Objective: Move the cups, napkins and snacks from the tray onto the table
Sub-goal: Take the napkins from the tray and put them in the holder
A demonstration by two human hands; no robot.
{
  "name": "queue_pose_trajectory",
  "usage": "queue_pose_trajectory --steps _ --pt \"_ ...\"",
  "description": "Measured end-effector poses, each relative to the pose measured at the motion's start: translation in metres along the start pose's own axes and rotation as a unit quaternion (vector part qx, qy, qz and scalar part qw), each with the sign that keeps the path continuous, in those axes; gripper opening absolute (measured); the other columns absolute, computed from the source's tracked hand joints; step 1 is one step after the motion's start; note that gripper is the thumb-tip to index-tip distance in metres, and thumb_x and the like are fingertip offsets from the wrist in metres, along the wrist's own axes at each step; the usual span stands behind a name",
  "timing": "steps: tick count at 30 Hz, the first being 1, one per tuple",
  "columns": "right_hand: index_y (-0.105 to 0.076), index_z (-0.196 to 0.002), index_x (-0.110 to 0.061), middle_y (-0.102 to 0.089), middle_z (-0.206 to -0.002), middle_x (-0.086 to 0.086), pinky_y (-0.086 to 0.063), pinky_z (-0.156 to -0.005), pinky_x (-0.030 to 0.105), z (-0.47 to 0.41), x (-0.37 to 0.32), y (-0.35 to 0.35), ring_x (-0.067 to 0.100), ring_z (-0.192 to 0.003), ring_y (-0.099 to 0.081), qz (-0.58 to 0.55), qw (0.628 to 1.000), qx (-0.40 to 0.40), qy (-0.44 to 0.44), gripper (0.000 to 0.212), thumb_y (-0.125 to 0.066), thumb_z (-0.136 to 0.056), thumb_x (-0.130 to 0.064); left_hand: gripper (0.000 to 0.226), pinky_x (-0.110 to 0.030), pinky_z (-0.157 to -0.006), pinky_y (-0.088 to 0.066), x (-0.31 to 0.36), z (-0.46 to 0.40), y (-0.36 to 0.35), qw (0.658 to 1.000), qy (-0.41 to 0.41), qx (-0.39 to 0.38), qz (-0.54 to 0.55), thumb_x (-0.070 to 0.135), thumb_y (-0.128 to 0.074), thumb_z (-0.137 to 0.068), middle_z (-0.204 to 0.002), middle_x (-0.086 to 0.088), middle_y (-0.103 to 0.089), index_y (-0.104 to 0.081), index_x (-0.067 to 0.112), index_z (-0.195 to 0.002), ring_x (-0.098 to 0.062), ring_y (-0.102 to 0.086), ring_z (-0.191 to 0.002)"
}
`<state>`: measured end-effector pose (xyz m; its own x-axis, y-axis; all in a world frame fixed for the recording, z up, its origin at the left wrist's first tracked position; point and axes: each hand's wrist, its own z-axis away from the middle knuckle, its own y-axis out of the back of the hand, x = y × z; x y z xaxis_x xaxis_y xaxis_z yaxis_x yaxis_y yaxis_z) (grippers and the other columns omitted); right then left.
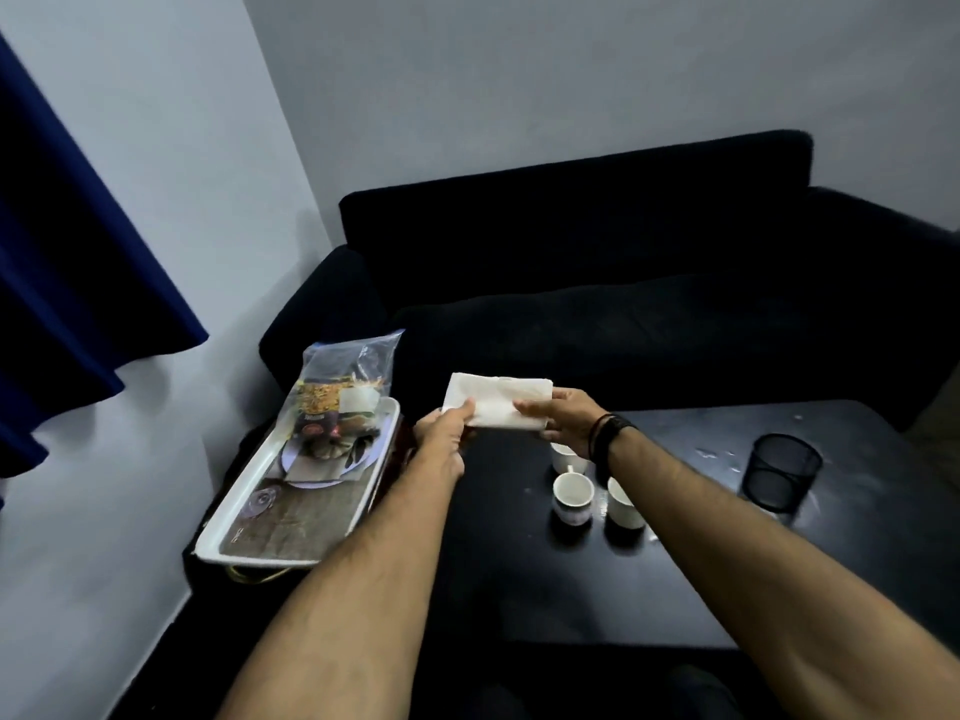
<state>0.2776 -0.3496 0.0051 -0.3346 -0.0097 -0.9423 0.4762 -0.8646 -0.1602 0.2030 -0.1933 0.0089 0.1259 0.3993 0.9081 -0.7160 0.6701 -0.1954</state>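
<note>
I hold a folded white napkin in the air between both hands, above the far left part of the black table. My left hand pinches its left edge and my right hand grips its right edge. Three small white cups stand on the table: one fully in view, one beside it and one partly hidden under my right wrist. The white tray with a printed picture lies to the left of the table. A clear bag of snacks rests on its far end.
A black mesh cup stands on the right part of the table, near some wet spots. A dark sofa runs behind the table. A blue curtain hangs at the left against the white wall.
</note>
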Motion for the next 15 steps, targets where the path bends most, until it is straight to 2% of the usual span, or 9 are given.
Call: queue_pose_trajectory --steps 2,5,7,9,12,14,15 --pt "-0.068 -0.089 -0.011 -0.069 -0.087 0.004 -0.056 -0.059 0.023 0.008 -0.006 0.021 0.013 -0.068 -0.065 -0.021 0.999 0.025 -0.004 0.018 -0.074 -0.078 0.003 0.015 -0.022 -0.046 -0.049 -0.004 0.010 -0.019 1.000 0.007 -0.013 0.003 0.005 -0.077 -0.079 -0.069 -0.010 -0.066 -0.064 0.006 -0.071 -0.017 -0.061 -0.051" --pt "-0.067 -0.088 -0.007 -0.064 -0.078 0.005 -0.052 -0.044 0.019 0.026 -0.017 0.062 0.014 -0.057 -0.061 0.022 0.997 0.068 0.013 0.020 -0.068 -0.080 0.011 0.009 -0.021 -0.043 -0.048 -0.012 0.020 -0.045 0.999 0.015 -0.047 -0.005 0.007 -0.073 -0.081 -0.069 -0.008 -0.065 -0.065 0.009 -0.077 -0.017 -0.060 -0.052" --pt "-0.067 -0.100 -0.006 -0.064 -0.079 0.005 -0.052 -0.048 0.021 0.037 -0.021 0.089 0.015 -0.061 -0.060 0.053 0.995 0.083 0.014 0.026 -0.068 -0.081 0.011 0.008 -0.019 -0.041 -0.048 -0.017 0.025 -0.061 0.997 0.012 -0.074 -0.033 0.003 -0.067 -0.086 -0.075 -0.009 -0.066 -0.066 0.009 -0.091 -0.015 -0.061 -0.054" --pt "-0.066 -0.104 -0.007 -0.064 -0.079 0.005 -0.054 -0.050 0.020 0.050 -0.021 0.125 0.017 -0.066 -0.061 0.062 0.992 0.109 0.016 0.030 -0.068 -0.081 0.011 0.011 -0.019 -0.044 -0.049 -0.032 0.032 -0.082 0.988 0.015 -0.117 -0.098 -0.001 -0.062 -0.089 -0.074 -0.008 -0.066 -0.065 0.007 -0.096 -0.012 -0.063 -0.053" --pt "-0.066 -0.091 -0.004 -0.062 -0.077 0.008 -0.055 -0.047 0.020 0.065 -0.022 0.177 0.015 -0.060 -0.061 0.099 0.981 0.166 0.009 0.021 -0.067 -0.080 0.014 0.009 -0.015 -0.041 -0.046 -0.054 0.043 -0.109 0.968 0.025 -0.157 -0.192 0.003 -0.061 -0.091 -0.064 -0.006 -0.067 -0.063 0.008 -0.083 -0.007 -0.062 -0.040" --pt "-0.067 -0.081 -0.004 -0.061 -0.079 0.011 -0.056 -0.046 0.022 0.074 -0.024 0.214 0.016 -0.058 -0.061 0.147 0.962 0.232 0.003 0.017 -0.069 -0.079 0.012 0.009 -0.015 -0.042 -0.045 -0.070 0.048 -0.123 0.953 0.041 -0.185 -0.236 0.009 -0.063 -0.091 -0.070 -0.007 -0.067 -0.063 0.011 -0.082 -0.006 -0.061 -0.039" --pt "-0.069 -0.083 -0.004 -0.062 -0.081 0.011 -0.058 -0.049 0.025 0.078 -0.025 0.231 0.018 -0.061 -0.061 0.176 0.946 0.270 0.003 0.015 -0.071 -0.078 0.009 0.007 -0.015 -0.043 -0.045 -0.076 0.051 -0.128 0.946 0.047 -0.199 -0.252 0.010 -0.063 -0.091 -0.072 -0.007 -0.067 -0.063 0.011 -0.084 -0.006 -0.061 -0.040"
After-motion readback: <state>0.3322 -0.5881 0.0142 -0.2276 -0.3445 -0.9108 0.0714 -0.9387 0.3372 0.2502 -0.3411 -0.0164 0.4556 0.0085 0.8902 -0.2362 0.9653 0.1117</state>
